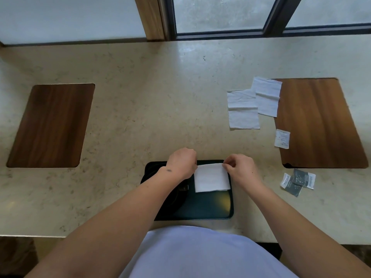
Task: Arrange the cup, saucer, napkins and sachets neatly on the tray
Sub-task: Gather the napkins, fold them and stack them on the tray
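Note:
A dark tray (210, 207) lies on the counter just in front of me. On its far right part rests a folded white napkin (211, 178). My left hand (181, 163) pinches its far left corner and my right hand (241, 169) pinches its far right corner. A dark cup and saucer (176, 194) sit on the tray's left side, mostly hidden under my left forearm. Two unfolded white napkins (244, 110) (268, 97) lie on the counter at the right. A white sachet (282, 139) and two grey sachets (298, 182) lie nearer, also to the right.
The beige stone counter (150, 117) holds two inset brown wooden panels, one at the left (52, 125) and one at the right (319, 123). A window frame and a wooden post stand behind the counter. The counter's front edge runs by my body.

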